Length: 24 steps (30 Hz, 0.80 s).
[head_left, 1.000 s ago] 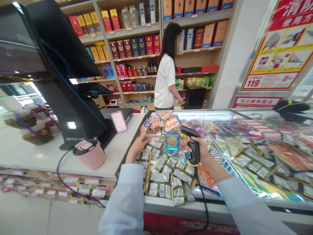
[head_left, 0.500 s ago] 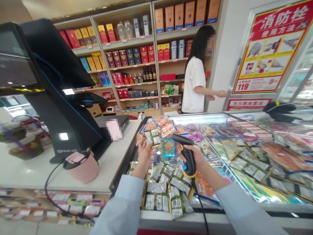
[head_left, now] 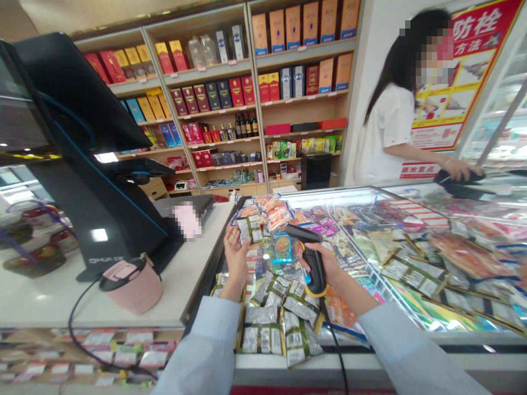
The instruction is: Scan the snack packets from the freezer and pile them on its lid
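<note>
My left hand [head_left: 236,257] pinches a small green and silver snack packet [head_left: 249,228] by its lower edge, with the printed side towards me. My right hand [head_left: 323,263] is wrapped round the grip of a black and yellow barcode scanner [head_left: 316,269], whose head points left towards that packet. Below my hands lie several similar green and silver packets [head_left: 263,332] on the glass top of the freezer. A blue packet [head_left: 282,248] rests between the hands. Orange snack packs [head_left: 280,215] are heaped just beyond the held packet.
On the left counter [head_left: 177,274] stand a black checkout terminal [head_left: 111,192] and a pink cup-shaped holder [head_left: 134,288]. The scanner's cord hangs over the freezer's front edge. A person [head_left: 391,126] in white stands behind the freezer, one hand on a black object [head_left: 465,178]. Shelves of boxes line the back.
The person behind the freezer has moved right and reached onto the black object there. The packet in my left hand has turned slightly; the scanner stays in my right. My view has shifted slightly right.
</note>
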Each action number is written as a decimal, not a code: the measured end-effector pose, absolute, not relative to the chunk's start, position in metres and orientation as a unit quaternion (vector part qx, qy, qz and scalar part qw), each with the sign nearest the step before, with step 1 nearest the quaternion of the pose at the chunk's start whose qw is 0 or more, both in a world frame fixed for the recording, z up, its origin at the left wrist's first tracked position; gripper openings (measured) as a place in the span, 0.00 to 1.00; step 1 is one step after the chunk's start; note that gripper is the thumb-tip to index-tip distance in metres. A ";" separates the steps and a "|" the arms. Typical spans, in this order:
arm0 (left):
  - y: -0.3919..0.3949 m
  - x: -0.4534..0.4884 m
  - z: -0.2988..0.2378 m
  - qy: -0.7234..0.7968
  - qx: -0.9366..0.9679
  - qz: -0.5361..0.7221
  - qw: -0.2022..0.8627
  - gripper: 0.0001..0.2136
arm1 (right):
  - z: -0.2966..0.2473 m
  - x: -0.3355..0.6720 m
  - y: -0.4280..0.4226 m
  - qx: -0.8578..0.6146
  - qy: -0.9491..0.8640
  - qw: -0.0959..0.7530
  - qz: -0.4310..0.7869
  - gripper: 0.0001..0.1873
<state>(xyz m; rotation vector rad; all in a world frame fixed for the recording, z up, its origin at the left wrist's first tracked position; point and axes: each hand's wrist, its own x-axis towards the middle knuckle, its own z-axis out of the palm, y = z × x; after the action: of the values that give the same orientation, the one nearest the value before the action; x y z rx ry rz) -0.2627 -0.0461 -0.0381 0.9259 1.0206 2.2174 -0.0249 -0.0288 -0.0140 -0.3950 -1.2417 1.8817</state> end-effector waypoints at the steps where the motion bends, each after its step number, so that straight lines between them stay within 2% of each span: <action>1: -0.047 -0.263 -0.037 0.377 0.343 0.819 0.264 0.34 | -0.014 -0.025 -0.028 -0.156 -0.495 0.415 0.747 0.13; 10: -0.046 -0.268 -0.035 0.386 0.320 0.825 0.261 0.31 | -0.022 -0.024 -0.022 -0.162 -0.512 0.410 0.738 0.16; 14: -0.051 -0.273 -0.030 0.394 0.333 0.804 0.296 0.37 | -0.018 -0.023 -0.019 -0.118 -0.507 0.407 0.750 0.18; 18: -0.055 -0.269 -0.018 0.401 0.374 0.778 0.307 0.42 | -0.007 -0.018 -0.014 -0.071 -0.456 0.473 0.750 0.15; 24: -0.048 -0.223 0.023 0.386 0.451 0.761 0.263 0.34 | 0.030 0.024 -0.020 -0.049 -0.433 0.512 0.740 0.15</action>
<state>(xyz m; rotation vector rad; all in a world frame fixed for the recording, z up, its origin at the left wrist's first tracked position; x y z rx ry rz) -0.2228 -0.0485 0.0232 1.2202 1.0446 2.0574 0.0242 -0.0205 0.0304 -0.1172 -1.0428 1.7808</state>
